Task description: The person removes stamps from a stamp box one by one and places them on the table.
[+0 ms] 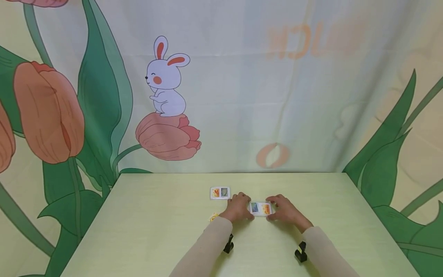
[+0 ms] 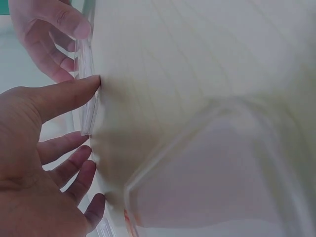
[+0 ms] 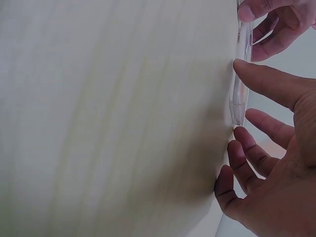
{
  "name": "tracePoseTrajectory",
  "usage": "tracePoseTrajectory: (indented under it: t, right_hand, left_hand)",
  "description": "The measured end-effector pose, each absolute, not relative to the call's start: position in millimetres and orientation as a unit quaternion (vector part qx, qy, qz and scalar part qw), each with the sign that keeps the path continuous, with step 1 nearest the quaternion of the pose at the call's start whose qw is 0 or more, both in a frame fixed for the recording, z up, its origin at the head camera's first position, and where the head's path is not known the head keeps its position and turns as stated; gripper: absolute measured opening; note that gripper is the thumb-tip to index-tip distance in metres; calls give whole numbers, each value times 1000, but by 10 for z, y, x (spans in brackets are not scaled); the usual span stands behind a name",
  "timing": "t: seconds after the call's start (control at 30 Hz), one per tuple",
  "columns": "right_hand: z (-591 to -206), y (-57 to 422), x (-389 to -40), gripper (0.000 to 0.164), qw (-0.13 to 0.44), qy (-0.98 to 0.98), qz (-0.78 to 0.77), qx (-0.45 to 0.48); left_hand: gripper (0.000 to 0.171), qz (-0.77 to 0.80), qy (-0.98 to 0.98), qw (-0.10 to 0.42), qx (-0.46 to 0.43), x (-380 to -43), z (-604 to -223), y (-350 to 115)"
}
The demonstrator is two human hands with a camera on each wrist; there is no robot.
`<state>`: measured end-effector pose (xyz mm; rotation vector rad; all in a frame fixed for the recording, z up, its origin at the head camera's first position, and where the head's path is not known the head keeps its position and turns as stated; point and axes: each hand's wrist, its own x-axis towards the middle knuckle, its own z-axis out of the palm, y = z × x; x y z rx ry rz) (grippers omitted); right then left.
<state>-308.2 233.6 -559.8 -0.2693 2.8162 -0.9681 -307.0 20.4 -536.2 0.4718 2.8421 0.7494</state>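
A clear-edged picture tile (image 1: pixel 260 208) with a blue-green picture and an orange one lies flat on the table between the two hands. My left hand (image 1: pixel 237 207) pinches its left end between thumb and forefinger, the other fingertips touching the tabletop. At the opposite end my right hand (image 1: pixel 284 209) pinches it the same way. The wrist views show the tile edge-on, as a thin transparent rim (image 2: pixel 88 111), (image 3: pixel 240 98). Beyond the left hand lies a second two-picture tile (image 1: pixel 220 192). Part of another yellow-orange piece (image 1: pixel 213 217) peeks out beside the left wrist, mostly hidden by the arm.
The pale wood-grain table (image 1: pixel 145 227) ends at a curtain (image 1: pixel 228 96) printed with a rabbit and tulips. A blurred transparent-edged piece (image 2: pixel 212 182) fills the near part of the left wrist view. Black wrist mounts (image 1: pixel 301 252) sit on both sleeves.
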Motion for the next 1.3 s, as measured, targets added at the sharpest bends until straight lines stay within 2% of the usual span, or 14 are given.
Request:
tracePoseTrajectory:
  t: [0.4,0.73,0.9,1.13,1.3]
  right_hand:
    - [-5501,2210,-3056,64,50,947,-291,-127]
    - [-5398,2068,-3084,61,34,966,-185,-175]
    - [-5323,2003,-3083,61,31,973,-128,-191]
    - [-5307,1937,-3096,69,41,976,-90,-193]
    - [-5317,1905,-3106,68,46,977,-74,-196]
  left_hand:
    - [60,237,954,73,167,-3076,-5392,196]
    - [61,232,955,68,173,-3087,-5407,191]
    - [61,227,956,67,175,-3085,-5407,183]
    - [61,226,956,71,172,-3086,-5397,174]
    - [62,221,957,74,175,-3070,-5366,164]
